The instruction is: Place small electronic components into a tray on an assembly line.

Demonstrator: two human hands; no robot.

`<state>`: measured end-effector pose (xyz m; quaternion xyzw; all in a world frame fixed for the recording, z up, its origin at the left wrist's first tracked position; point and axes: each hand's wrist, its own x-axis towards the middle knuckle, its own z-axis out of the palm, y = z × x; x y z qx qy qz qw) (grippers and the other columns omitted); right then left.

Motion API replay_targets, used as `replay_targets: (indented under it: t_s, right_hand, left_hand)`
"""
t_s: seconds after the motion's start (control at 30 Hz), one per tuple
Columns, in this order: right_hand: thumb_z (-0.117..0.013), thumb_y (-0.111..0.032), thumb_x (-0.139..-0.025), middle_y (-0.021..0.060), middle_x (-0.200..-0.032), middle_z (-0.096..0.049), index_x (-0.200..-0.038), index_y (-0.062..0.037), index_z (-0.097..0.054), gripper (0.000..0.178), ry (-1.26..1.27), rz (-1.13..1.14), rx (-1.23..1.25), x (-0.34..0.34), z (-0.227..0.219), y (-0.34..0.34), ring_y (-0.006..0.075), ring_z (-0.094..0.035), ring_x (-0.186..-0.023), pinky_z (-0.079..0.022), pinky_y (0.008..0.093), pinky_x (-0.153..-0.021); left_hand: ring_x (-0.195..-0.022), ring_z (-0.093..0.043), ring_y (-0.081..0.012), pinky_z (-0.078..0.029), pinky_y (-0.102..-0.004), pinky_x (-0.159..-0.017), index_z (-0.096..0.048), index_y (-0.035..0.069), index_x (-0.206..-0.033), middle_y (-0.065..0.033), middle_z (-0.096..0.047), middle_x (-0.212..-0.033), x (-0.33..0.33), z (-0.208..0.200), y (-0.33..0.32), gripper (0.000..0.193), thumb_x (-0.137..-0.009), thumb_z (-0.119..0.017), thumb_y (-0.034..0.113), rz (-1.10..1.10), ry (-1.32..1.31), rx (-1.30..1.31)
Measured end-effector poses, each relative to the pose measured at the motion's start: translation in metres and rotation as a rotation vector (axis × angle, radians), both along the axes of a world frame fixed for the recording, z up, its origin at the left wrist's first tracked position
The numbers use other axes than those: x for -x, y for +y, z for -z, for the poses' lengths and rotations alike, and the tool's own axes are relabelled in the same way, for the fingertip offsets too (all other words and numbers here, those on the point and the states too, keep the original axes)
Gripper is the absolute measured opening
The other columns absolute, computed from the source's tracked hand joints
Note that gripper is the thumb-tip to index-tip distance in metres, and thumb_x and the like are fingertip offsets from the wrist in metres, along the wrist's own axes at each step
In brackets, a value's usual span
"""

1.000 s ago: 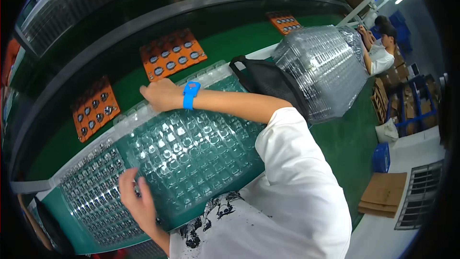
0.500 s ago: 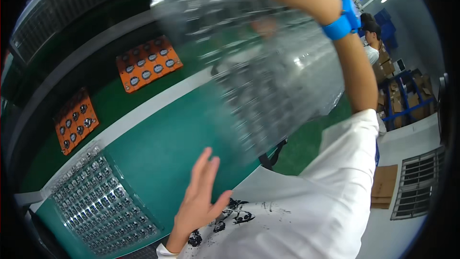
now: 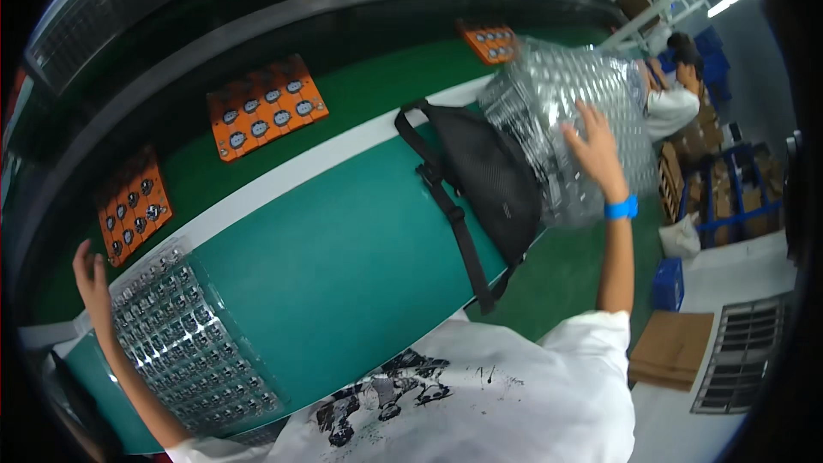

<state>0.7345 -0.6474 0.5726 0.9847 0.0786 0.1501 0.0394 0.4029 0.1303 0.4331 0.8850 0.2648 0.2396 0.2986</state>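
Note:
My right hand (image 3: 597, 147) is over a pile of clear plastic blister trays (image 3: 557, 77) at the right end of the table. Its fingers are spread, and I cannot tell whether they touch the top tray. Far to the left, my left hand (image 3: 94, 281) is open and holds nothing. It is beside an orange fixture plate (image 3: 135, 213) on the green belt, which carries several small round metal parts. Below that hand and forearm, a clear tray (image 3: 193, 326) filled with rows of small metal parts lies on the green table (image 3: 334, 240).
A black strapped bag (image 3: 484, 176) lies against the clear trays. Two more orange plates, one at the middle (image 3: 267, 110) and one farther right (image 3: 489, 41), sit on the belt. A white rail (image 3: 283, 180) divides belt from table. Another person (image 3: 673, 99) works beyond the trays.
The clear tray that my right hand held up over the table is now at the pile on the right, uncovering the black bag. My left hand has moved left to the orange plate.

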Motion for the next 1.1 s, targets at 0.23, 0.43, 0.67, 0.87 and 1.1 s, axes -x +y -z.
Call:
replay_targets:
  t_s: [0.23,0.43,0.67,0.87,1.1]
  right_hand:
    - [-0.055,-0.038,-0.093,0.0218,-0.142,-0.046,-0.14,-0.0157,-0.048,0.052,0.036,-0.17,-0.161,-0.054,0.02,-0.08,0.0406,-0.042,-0.132,-0.033,0.0503,-0.107]
    - [-0.048,-0.044,-0.097,0.0248,-0.142,-0.044,-0.142,-0.0185,-0.047,0.052,0.045,-0.123,-0.175,-0.044,0.03,-0.077,0.0398,-0.04,-0.134,-0.027,0.0548,-0.109]
    - [-0.054,-0.04,-0.095,0.0273,-0.143,-0.041,-0.14,-0.0167,-0.05,0.05,-0.015,-0.113,-0.014,-0.056,-0.014,-0.074,0.0429,-0.046,-0.128,-0.039,0.0458,-0.104]
    - [-0.052,-0.035,-0.097,0.0249,-0.146,-0.039,-0.14,-0.0127,-0.048,0.05,-0.075,-0.254,0.094,-0.103,0.038,0.001,0.0419,-0.041,-0.131,-0.034,0.045,-0.108]
    - [-0.058,-0.03,-0.095,0.0204,-0.149,-0.037,-0.144,-0.0065,-0.041,0.056,-0.245,-0.262,0.266,-0.136,0.055,0.025,0.0402,-0.037,-0.135,-0.032,0.0477,-0.107]
  left_hand:
    - [-0.114,-0.056,-0.0259,-0.04,-0.0342,-0.1,-0.054,-0.002,-0.127,-0.0154,-0.062,-0.119,0.028,0.078,0.236,0.045,-0.096,-0.057,0.031,-0.271,0.165,-0.114]
    - [-0.065,-0.057,-0.0104,-0.042,-0.0253,-0.051,-0.063,0.002,-0.11,-0.0048,-0.063,-0.08,-0.001,0.085,0.224,0.031,-0.096,-0.054,0.028,-0.261,-0.002,0.102]
    - [-0.048,-0.046,-0.0087,-0.034,-0.027,-0.043,-0.069,-0.001,-0.094,0.0009,-0.054,-0.062,-0.075,0.106,0.141,0.027,-0.093,-0.052,0.02,-0.258,0.157,0.293]
    - [-0.068,-0.055,-0.0123,-0.044,-0.032,-0.063,-0.068,-0.007,-0.095,-0.0075,-0.062,-0.07,-0.042,0.073,0.165,0.028,-0.09,-0.053,0.017,-0.355,0.193,0.097]
    - [-0.068,-0.062,-0.0329,-0.049,-0.0475,-0.061,-0.06,-0.005,-0.079,-0.0229,-0.061,-0.074,-0.075,0.032,0.07,0.036,-0.088,-0.059,0.03,-0.472,0.173,0.065]
